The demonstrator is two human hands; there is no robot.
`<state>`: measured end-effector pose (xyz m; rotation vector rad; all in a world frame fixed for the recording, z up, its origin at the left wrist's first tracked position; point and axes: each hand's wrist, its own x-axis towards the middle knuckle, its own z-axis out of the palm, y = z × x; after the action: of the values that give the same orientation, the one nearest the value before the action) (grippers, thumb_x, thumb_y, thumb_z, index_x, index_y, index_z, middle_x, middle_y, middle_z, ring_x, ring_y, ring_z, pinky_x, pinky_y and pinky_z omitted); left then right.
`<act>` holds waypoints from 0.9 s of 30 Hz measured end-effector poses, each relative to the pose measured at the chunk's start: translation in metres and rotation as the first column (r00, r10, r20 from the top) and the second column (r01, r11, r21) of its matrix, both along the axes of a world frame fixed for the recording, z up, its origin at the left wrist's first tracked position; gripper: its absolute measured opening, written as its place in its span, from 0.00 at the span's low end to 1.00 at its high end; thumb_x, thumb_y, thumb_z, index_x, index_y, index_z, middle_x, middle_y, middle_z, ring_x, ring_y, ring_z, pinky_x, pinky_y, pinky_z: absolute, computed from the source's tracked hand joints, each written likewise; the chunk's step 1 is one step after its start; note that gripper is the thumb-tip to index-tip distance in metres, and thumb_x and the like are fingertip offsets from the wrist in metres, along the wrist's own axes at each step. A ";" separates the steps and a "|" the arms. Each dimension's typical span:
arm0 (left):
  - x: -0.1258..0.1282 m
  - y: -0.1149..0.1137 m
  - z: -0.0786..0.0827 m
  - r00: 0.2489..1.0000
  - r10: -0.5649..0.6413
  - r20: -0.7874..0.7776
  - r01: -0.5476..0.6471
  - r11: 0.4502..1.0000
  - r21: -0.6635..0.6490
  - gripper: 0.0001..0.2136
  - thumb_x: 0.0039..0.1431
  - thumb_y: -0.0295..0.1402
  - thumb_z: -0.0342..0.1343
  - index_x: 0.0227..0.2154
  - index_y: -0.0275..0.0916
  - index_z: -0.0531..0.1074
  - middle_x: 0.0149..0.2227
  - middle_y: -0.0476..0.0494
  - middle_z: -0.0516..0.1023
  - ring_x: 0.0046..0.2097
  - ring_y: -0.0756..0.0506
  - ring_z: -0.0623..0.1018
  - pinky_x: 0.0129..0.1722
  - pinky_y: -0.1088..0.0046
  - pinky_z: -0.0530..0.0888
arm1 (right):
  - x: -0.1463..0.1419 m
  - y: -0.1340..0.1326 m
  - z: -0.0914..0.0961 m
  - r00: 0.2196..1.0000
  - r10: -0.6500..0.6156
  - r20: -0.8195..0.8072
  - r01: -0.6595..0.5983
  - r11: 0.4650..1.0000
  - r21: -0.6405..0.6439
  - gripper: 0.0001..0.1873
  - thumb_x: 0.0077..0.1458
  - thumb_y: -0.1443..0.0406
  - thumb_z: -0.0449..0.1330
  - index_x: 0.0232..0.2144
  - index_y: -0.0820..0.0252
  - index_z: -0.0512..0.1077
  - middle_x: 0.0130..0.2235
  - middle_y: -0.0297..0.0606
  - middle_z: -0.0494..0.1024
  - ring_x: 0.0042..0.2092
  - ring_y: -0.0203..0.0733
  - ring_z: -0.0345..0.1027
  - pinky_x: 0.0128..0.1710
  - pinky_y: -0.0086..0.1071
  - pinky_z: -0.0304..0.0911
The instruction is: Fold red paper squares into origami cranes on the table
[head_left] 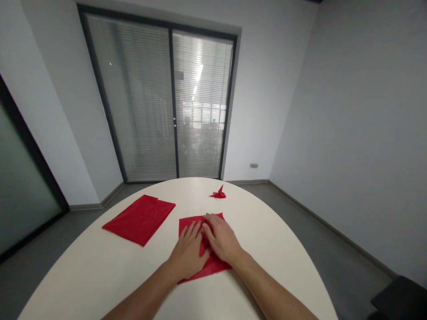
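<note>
A red sheet of paper [187, 223] lies on the white round table [267, 235] in front of me. My left hand [187, 254] rests flat on its left half, fingers stretched out. My right hand [221, 239] lies flat on its right half, fingers extended and pressing the paper down. The two hands touch each other over the middle of the sheet. Neither hand grips anything.
A larger pile of red paper sheets [140, 218] lies to the left on the table. A small folded red paper crane [218, 194] stands near the far edge. Glass doors with blinds [160, 102] are behind the table. A dark chair corner [402, 297] shows at lower right.
</note>
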<state>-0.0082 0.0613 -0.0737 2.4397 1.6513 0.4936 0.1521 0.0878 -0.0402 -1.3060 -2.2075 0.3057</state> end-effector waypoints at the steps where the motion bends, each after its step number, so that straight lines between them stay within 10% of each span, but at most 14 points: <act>1: 0.001 -0.001 -0.001 1.000 -0.024 -0.007 0.024 1.000 0.012 0.29 0.64 0.41 0.49 0.66 0.35 0.58 0.69 0.34 0.57 0.70 0.36 0.55 0.68 0.51 0.55 | -0.005 -0.003 -0.004 0.998 0.037 0.045 -0.035 0.999 -0.034 0.27 0.70 0.55 0.41 0.62 0.59 0.66 0.63 0.43 0.69 0.64 0.44 0.60 0.64 0.37 0.53; 6: -0.003 0.008 -0.006 0.997 0.029 -0.078 -0.028 0.999 0.020 0.25 0.68 0.34 0.38 0.65 0.35 0.61 0.68 0.36 0.59 0.70 0.37 0.57 0.67 0.51 0.56 | 0.004 0.010 -0.022 0.968 -0.011 0.251 0.052 0.986 -0.158 0.30 0.70 0.53 0.41 0.67 0.59 0.58 0.70 0.43 0.53 0.71 0.51 0.42 0.69 0.48 0.39; 14: -0.017 0.026 0.001 0.925 0.343 -0.166 -0.328 0.938 0.110 0.26 0.66 0.31 0.42 0.64 0.23 0.60 0.68 0.26 0.56 0.70 0.33 0.56 0.68 0.50 0.53 | 0.017 0.019 -0.026 0.949 -0.116 0.294 0.167 0.973 -0.157 0.35 0.67 0.49 0.43 0.69 0.62 0.53 0.71 0.44 0.49 0.72 0.54 0.39 0.69 0.47 0.38; 19: -0.004 0.017 0.002 0.993 0.061 -0.106 -0.052 0.995 0.088 0.26 0.66 0.32 0.42 0.66 0.31 0.59 0.69 0.36 0.58 0.69 0.40 0.59 0.67 0.57 0.59 | 0.018 0.024 -0.026 0.943 -0.139 0.302 0.185 0.975 -0.127 0.35 0.67 0.50 0.44 0.68 0.63 0.56 0.70 0.47 0.52 0.71 0.57 0.42 0.68 0.52 0.39; 27: -0.004 0.020 -0.002 0.989 0.085 -0.121 -0.082 0.996 0.028 0.25 0.68 0.34 0.39 0.66 0.34 0.60 0.68 0.38 0.59 0.69 0.38 0.58 0.67 0.53 0.58 | 0.007 0.009 -0.010 0.961 -0.110 0.255 0.103 0.994 0.041 0.29 0.68 0.59 0.45 0.65 0.68 0.61 0.68 0.48 0.58 0.70 0.51 0.46 0.69 0.45 0.38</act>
<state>-0.0120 0.0817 -0.0759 2.4700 1.8116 0.3834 0.1591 0.0965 -0.0500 -1.5166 -2.3306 0.0672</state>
